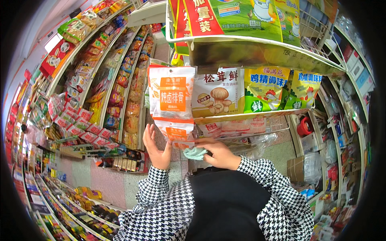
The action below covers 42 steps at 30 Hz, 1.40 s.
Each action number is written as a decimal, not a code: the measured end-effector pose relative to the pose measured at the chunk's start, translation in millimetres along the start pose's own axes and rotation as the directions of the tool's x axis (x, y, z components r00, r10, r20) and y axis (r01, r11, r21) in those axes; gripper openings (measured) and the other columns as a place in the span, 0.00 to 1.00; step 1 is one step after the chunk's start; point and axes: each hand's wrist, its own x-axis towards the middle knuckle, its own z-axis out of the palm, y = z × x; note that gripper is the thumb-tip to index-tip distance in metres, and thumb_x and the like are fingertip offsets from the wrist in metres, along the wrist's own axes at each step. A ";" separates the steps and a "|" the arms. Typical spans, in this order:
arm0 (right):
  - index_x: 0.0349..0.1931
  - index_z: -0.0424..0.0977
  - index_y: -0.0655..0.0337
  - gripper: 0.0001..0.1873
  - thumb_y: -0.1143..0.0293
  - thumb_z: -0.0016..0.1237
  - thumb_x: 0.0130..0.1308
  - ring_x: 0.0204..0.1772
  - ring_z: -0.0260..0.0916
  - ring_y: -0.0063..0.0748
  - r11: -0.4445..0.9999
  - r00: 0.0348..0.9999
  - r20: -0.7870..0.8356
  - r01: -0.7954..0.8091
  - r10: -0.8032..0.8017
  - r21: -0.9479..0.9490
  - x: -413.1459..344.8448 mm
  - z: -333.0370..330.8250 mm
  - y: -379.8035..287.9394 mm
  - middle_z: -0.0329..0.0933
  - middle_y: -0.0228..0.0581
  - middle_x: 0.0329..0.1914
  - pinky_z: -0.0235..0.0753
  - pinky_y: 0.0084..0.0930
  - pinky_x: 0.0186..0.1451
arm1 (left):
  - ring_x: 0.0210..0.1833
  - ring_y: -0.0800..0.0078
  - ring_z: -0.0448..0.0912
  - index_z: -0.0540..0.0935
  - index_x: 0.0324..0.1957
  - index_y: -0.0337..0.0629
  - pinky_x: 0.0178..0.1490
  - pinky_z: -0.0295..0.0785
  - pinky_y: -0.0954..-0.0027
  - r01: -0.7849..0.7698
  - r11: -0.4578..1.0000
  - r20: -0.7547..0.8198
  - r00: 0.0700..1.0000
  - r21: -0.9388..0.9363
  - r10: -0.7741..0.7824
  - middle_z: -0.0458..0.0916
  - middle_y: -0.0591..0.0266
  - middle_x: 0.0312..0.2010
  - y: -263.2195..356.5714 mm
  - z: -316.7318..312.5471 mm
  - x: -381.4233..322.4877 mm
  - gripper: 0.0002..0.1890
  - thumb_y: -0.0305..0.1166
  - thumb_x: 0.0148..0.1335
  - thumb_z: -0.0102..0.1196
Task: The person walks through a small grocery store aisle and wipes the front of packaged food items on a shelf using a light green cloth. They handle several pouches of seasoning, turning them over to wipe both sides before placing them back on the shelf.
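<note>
White-and-orange seasoning packets [171, 96] hang one below another at the end of a wire rack, just in front of me. My left hand [157, 148] is raised beside the lower packet [179, 131], its fingers spread and holding nothing; whether the thumb touches the packet I cannot tell. A pale green cloth [195, 153] is in my right hand [218, 153], whose fingertips lie near the lower edge of the hanging packets. Right of the packets, a mushroom seasoning bag [217, 93] and yellow-green chicken seasoning bags [265, 89] stand on the rack shelf.
Large green bags [247, 19] fill the upper wire shelf [256, 38] above my hands. Further packets lie in the basket below. Shelves of packaged snacks [120, 76] line the left. On the right are more shelves, with a red container [305, 126] and a cardboard box [295, 169].
</note>
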 end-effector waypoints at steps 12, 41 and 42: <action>0.43 0.74 0.67 0.17 0.78 0.48 0.49 0.55 0.75 0.46 0.974 0.933 -0.283 0.225 -0.221 -0.020 -9.6 -136.3 -55.4 0.77 0.50 0.50 0.74 0.35 0.57 | 0.55 0.48 0.72 0.63 0.60 0.37 0.57 0.70 0.49 -0.651 0.758 -0.123 0.749 0.052 0.651 0.66 0.47 0.54 100.8 47.3 1.4 0.28 0.25 0.57 0.53; 0.44 0.74 0.67 0.11 0.74 0.49 0.63 0.38 0.73 0.21 0.933 0.778 -0.548 -0.132 0.307 0.335 50.3 -138.3 -73.2 0.78 0.35 0.36 0.72 0.21 0.41 | 0.73 0.36 0.48 0.54 0.69 0.32 0.73 0.49 0.53 -0.261 0.963 0.429 0.865 -0.061 0.261 0.45 0.24 0.69 157.5 62.7 70.2 0.39 0.34 0.59 0.56; 0.44 0.75 0.67 0.10 0.74 0.50 0.62 0.38 0.73 0.21 0.942 0.782 -0.546 -0.154 0.300 0.297 50.7 -137.9 -75.1 0.78 0.35 0.36 0.72 0.20 0.41 | 0.73 0.36 0.48 0.55 0.69 0.32 0.73 0.49 0.53 -0.265 0.962 0.429 0.863 -0.063 0.266 0.44 0.25 0.69 157.1 63.1 69.9 0.39 0.34 0.59 0.56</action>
